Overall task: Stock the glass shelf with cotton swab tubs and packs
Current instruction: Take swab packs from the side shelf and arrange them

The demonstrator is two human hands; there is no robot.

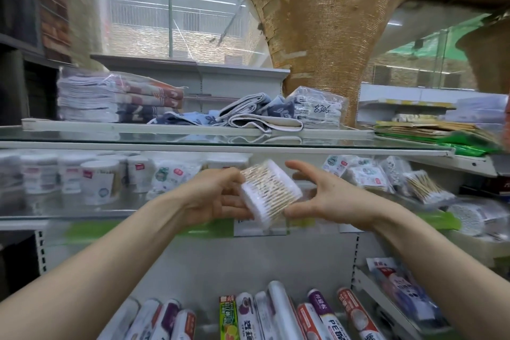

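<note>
left hand (218,196) grips a tilted swab tub (270,193) at the near edge of the glass shelf (91,208), bare glass just left, while the spread right hand (331,199) touches it with its fingertips.

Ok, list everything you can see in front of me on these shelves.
cotton swab pack: one, white tips and tan sticks, held before the glass shelf
cotton swab tubs: several, white, left on that shelf
bagged swab packs: several, white and tan, right on that shelf
folded towels: several stacks, white, blue and brown, top shelf
boxed rolls: several, mixed colours, bottom shelf
pillar: one, gold mesh, behind the shelves
left hand: one, grips the pack
right hand: one, fingers spread, at the pack's right edge
</note>
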